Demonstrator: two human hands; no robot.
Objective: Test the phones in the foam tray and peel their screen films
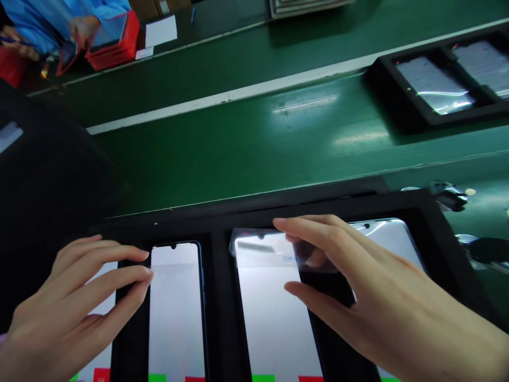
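Several lit phones with white screens lie in a black tray (222,220). My left hand (79,302) is over the far-left phone (104,276). Its thumb and index fingertip meet at the left edge of the neighbouring phone (175,313); anything between them is too small to make out. My right hand (358,281) hovers over the right side of another phone (274,318), thumb and index finger spread apart. A clear film (254,248) lies across that phone's top and runs under the right fingers; whether they touch it I cannot tell. The right hand partly covers a further phone (397,239).
Beyond the tray runs a green bench (222,154) with a pale strip (238,95). Another black tray (425,119) with phones stands at the far right. Metal fittings (449,196) sit right of my tray. Top left, a blue-sleeved person (67,21) handles devices beside a red stack (115,48).
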